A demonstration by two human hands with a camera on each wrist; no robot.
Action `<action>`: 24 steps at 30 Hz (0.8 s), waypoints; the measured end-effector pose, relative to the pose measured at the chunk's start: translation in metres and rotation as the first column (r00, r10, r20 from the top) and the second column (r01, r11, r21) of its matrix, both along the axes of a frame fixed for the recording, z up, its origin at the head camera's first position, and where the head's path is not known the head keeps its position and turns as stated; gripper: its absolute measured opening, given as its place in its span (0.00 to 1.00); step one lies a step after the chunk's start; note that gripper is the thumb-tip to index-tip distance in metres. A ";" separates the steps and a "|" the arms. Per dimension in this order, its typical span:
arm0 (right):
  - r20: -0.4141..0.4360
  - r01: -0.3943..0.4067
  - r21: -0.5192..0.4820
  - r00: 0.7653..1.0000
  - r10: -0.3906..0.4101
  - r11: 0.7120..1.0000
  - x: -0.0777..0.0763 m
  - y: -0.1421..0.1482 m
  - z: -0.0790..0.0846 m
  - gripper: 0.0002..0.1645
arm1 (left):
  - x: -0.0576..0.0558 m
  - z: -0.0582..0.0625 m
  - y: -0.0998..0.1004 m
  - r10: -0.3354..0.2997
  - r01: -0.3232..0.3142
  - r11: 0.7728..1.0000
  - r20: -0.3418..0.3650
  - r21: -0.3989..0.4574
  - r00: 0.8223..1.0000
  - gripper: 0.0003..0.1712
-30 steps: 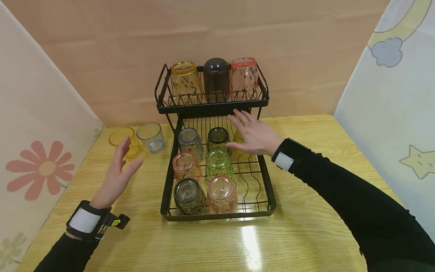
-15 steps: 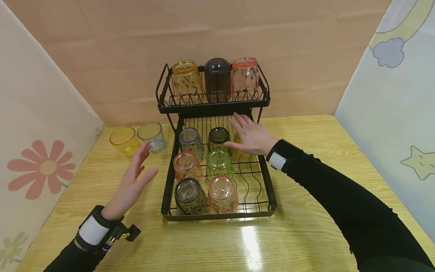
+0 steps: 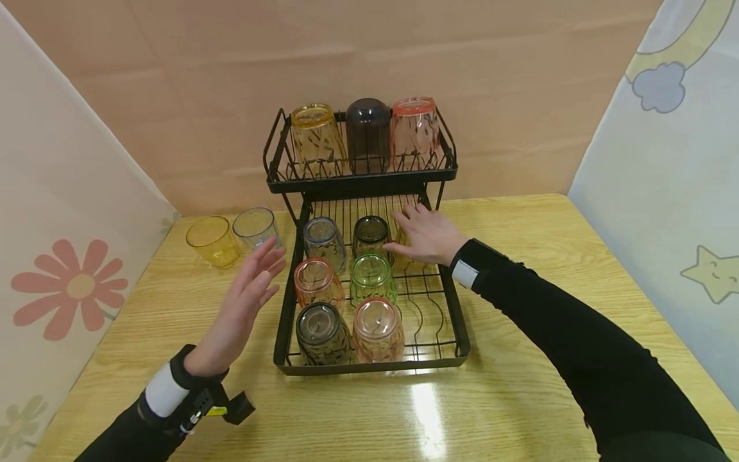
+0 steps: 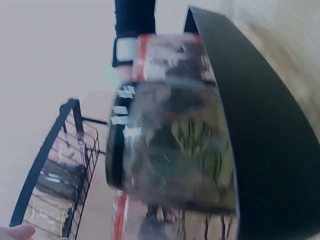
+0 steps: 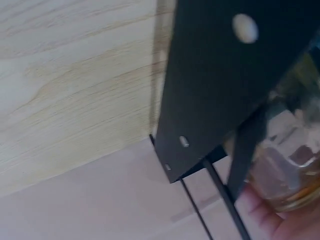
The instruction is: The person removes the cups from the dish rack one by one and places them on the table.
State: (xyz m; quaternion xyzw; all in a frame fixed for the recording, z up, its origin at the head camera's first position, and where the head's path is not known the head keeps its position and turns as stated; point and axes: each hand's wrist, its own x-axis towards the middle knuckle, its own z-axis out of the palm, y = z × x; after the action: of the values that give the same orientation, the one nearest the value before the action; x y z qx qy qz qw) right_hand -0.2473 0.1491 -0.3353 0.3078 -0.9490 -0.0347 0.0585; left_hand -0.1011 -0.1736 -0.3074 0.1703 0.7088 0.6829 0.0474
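Observation:
My right hand [image 3: 428, 234] reaches into the rack's lower tier, its fingers round an upside-down yellow glass [image 5: 286, 167] that it mostly hides in the head view. The fingertips [image 5: 260, 207] show beside that glass's base in the right wrist view. Left of it stand an upside-down dark glass [image 3: 371, 232] and a green-rimmed glass [image 3: 371, 276]. My left hand [image 3: 239, 305] hovers left of the black two-tier rack [image 3: 369, 370], fingers loosely bent and holding nothing. Behind it, a yellow cup [image 3: 212, 240] and a clear blue-rimmed cup [image 3: 254, 224] stand upright on the table.
Along the upper tier stand an amber glass [image 3: 317, 138], a dark glass [image 3: 368, 131] and a pink glass [image 3: 414, 131], all upside down. More upturned glasses, including a grey one [image 3: 322, 330] and a pink one [image 3: 378, 327], fill the lower tier's left and middle.
My left hand has moved right, from beside the yellow cup toward the rack's left edge. My right hand has shifted slightly down over the yellow glass, its fingers drawing in.

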 end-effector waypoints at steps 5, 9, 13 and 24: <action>-0.110 -0.068 0.008 0.992 0.068 0.998 -0.004 0.002 -0.005 0.40 | 0.000 0.004 0.011 -0.047 0.042 0.994 0.052 0.098 0.998 0.34; -0.170 -0.106 -0.001 0.980 0.105 0.994 -0.006 0.004 -0.008 0.34 | 0.000 0.006 0.021 -0.076 0.065 0.986 0.067 0.151 0.995 0.35; -0.178 -0.114 -0.026 0.978 0.108 0.993 -0.006 0.005 -0.004 0.32 | 0.005 0.010 0.030 -0.110 0.095 0.980 0.078 0.174 0.991 0.36; -0.177 -0.116 -0.044 0.978 0.106 0.992 0.001 0.000 0.032 0.28 | 0.006 0.014 0.054 -0.162 0.121 0.959 0.149 0.255 0.975 0.36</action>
State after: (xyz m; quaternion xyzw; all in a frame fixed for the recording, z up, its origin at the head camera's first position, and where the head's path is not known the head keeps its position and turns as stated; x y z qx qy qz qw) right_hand -0.2464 0.1489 -0.3033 0.3545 -0.9221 -0.0325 0.1517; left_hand -0.0954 -0.1194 -0.2936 0.1672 0.5987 0.7717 0.1345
